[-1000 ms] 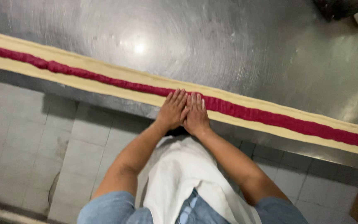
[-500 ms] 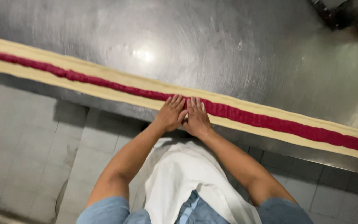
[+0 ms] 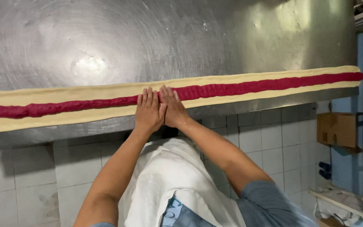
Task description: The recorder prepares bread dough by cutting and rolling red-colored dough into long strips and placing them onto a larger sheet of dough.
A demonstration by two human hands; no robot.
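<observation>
Hands barely shifted since 0.5 s ago, view just panned right to show the strip's end: left hand (image 3: 148, 111) and right hand (image 3: 172, 107) lie flat, fingers together, side by side on dough strip (image 3: 253, 87) near table (image 3: 106, 50) edge, covering the red filling (image 3: 64, 108) there, pinching nothing.

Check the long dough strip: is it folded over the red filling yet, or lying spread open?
Spread open. The dough strip lies flat on the steel table, red filling uncovered along its middle, pale dough visible on both sides.
</observation>
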